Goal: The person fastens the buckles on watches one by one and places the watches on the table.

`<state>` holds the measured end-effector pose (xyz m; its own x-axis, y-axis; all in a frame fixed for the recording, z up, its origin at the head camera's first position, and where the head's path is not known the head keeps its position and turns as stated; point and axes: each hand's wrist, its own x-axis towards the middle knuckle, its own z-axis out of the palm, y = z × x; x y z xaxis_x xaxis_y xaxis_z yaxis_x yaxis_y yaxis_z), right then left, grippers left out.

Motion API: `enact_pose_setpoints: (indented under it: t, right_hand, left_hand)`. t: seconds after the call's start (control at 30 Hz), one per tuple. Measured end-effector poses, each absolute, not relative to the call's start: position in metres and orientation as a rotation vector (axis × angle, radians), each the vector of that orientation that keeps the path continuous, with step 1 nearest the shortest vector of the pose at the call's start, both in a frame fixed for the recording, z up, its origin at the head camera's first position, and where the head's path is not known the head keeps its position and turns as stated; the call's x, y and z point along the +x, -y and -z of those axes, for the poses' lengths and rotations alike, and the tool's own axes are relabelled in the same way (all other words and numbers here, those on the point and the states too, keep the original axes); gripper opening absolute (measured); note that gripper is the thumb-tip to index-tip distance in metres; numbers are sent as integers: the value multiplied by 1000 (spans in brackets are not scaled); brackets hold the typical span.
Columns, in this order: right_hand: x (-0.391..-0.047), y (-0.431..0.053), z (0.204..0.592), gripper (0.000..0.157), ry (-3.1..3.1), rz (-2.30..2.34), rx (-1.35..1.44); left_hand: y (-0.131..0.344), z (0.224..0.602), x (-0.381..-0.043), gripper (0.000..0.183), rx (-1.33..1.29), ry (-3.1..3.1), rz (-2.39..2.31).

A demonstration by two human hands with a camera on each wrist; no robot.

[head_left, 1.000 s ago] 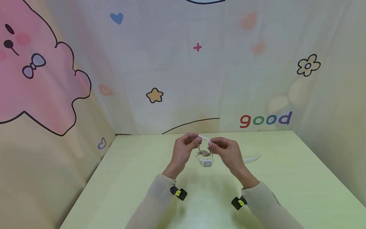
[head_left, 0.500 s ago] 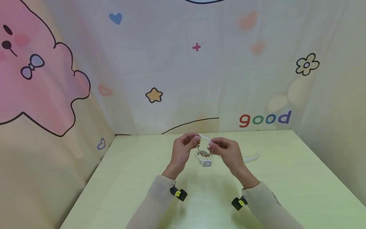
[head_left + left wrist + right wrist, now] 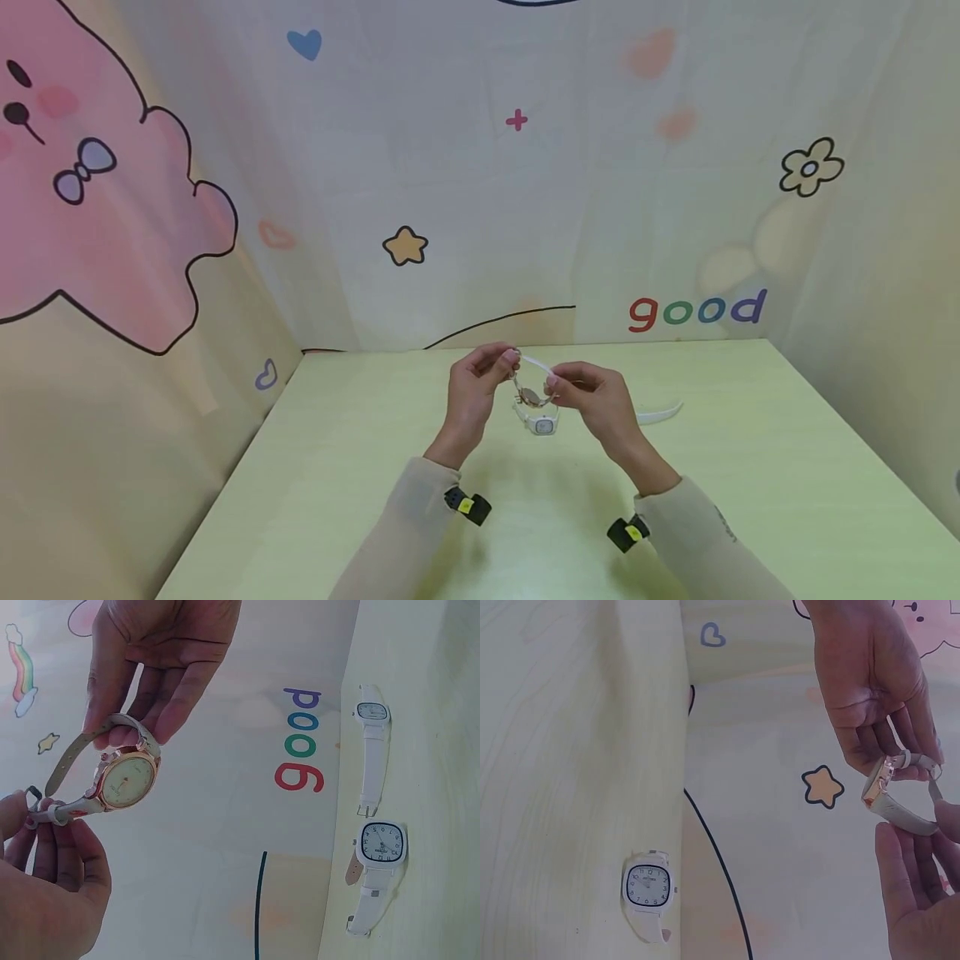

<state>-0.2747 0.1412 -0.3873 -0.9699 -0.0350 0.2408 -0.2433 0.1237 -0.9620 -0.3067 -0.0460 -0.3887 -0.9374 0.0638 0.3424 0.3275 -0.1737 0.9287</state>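
Note:
Both hands hold a wristwatch (image 3: 129, 782) up off the table. Its case is rose gold, the dial pale, the strap whitish with a greyish inner side. My left hand (image 3: 471, 400) pinches the buckle end of the strap; the metal buckle (image 3: 34, 796) shows at the fingertips in the left wrist view. With thumb and fingers my right hand (image 3: 596, 400) grips the holed strap half (image 3: 71, 761), whose tip points toward the buckle. The strap curves into a loop with the case hanging low. In the right wrist view the case (image 3: 879, 782) is seen from its edge.
A white square watch (image 3: 543, 426) lies on the table (image 3: 375, 500) just below the held one. Farther right lies another white watch (image 3: 373, 712), its strap (image 3: 660, 413) partly behind my right hand in the head view. A printed curtain (image 3: 465, 167) stands behind the table.
My left hand has shifted slightly left and up with the buckle end, and the watch case has tilted a little with it. The right hand stays nearly in place.

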Motion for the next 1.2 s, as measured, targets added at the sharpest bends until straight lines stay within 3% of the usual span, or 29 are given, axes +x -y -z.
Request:
enact_pose_setpoints:
  t: [0.87,1.2]
  right_hand:
    - [-272,-142,387,37,2148,-2023,304]
    - [-272,-138,387,30,2200,-1996,293]
  left_hand:
    - [44,389,-304,31,-487,2032,2209]
    - [42,390,-302,32,-495,2057,2214]
